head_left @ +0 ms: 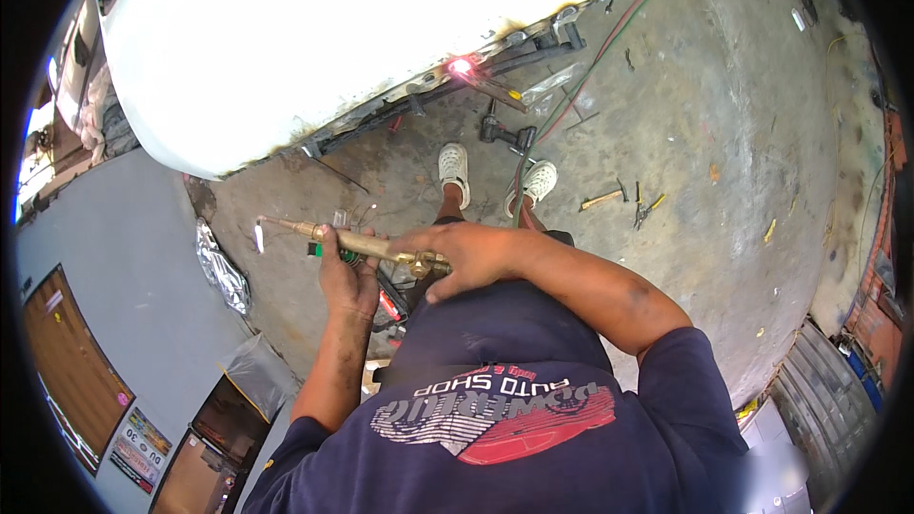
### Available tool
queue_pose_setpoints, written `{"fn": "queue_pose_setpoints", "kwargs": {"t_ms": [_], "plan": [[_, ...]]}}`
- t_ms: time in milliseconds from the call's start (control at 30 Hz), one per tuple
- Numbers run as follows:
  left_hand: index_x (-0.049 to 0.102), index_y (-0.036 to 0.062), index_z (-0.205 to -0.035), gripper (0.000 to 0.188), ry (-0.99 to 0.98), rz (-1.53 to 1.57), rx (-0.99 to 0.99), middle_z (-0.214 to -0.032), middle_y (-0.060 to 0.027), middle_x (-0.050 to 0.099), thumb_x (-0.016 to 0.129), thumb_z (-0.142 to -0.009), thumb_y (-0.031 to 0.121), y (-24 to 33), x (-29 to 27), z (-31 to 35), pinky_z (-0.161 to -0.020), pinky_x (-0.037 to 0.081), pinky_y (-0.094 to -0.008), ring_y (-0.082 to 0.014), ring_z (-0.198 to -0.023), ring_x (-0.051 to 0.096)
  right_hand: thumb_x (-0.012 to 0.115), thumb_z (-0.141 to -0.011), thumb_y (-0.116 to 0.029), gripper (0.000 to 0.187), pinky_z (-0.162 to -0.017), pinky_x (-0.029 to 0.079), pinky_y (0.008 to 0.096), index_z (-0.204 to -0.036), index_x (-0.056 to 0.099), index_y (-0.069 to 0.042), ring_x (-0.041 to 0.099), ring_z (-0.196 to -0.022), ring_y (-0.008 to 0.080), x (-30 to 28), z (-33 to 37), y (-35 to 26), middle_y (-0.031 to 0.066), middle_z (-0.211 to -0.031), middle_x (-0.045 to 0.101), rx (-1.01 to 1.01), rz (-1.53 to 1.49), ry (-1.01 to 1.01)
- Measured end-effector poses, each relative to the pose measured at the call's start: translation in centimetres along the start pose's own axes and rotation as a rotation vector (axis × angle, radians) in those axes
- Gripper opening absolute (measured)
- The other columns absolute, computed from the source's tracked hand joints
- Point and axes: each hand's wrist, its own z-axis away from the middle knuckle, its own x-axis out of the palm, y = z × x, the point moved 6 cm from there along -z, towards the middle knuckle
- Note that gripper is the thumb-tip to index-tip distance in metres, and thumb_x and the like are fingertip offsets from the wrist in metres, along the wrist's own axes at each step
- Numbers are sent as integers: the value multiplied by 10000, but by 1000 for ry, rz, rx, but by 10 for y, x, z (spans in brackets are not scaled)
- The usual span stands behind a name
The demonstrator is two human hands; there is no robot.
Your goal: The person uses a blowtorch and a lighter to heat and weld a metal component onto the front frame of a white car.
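A brass gas torch (357,244) lies across the front of my body, its thin nozzle pointing left with a small bright flame (259,236) at the tip. My left hand (347,274) is closed around its handle from below. At the valve end my right hand (468,255) is closed over the fittings, partly hiding them. Ahead of me, a large white vehicle panel (286,48) has scorched patches along its lower edge. One spot (461,67) on that edge glows pinkish red, beside a brownish bar-like piece (497,90) that I cannot identify.
Red and green hoses (609,43) run across the concrete floor to my feet. A cordless drill (500,130), a hammer (602,200) and pliers (648,210) lie there. Crumpled foil (222,266) sits by the grey wall (143,228) at left; corrugated metal (819,400) stands at right.
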Motion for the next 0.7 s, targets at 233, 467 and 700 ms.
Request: {"fn": "queue_pose_setpoints", "kwargs": {"t_ms": [233, 467, 700], "plan": [[613, 51, -1215, 411, 115, -16, 47, -1120, -116, 650, 705, -1123, 440, 34, -67, -24, -1014, 634, -645, -352, -1065, 722, 815, -902, -208, 803, -1149, 516, 536, -1604, 473, -23, 610, -1342, 482, -122, 77, 131, 281, -1403, 636, 725, 654, 904], [626, 90, -1190, 364, 134, -45, 96, -1108, -82, 671, 724, -1113, 432, 79, -107, -46, -1026, 636, -626, -367, -1103, 722, 770, -935, -170, 532, -1083, 545, 559, -1390, 549, -6, 645, -1272, 472, -151, 55, 209, 258, -1303, 670, 739, 705, 1026], [568, 78, -1253, 353, 204, -103, 177, -1157, -120, 631, 629, -1167, 414, 118, -122, -54, -1040, 631, -611, -376, -1179, 688, 730, -948, -176, 343, -1006, 587, 537, -1227, 590, -33, 720, -1148, 439, -159, 38, 241, 236, -1214, 714, 767, 544, 1272]]}}
